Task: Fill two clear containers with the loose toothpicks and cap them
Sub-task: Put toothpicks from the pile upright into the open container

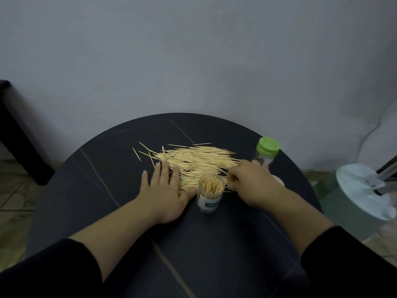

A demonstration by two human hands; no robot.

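head view: two containers on the table: open container packed full, capped container behind. one pile of toothpicks. left hand lies flat on it; right hand, fingers curled, pinches some.

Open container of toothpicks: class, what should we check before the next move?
1. Open container upright on table: ok.
2. Room left inside it: not ok, looks nearly full.
3. Its lid within reach: cannot tell.
4. Right hand pinches some loose toothpicks: ok.
5. Left hand flat on the pile: ok.
6. Second container uncapped for filling: not ok, green cap on.
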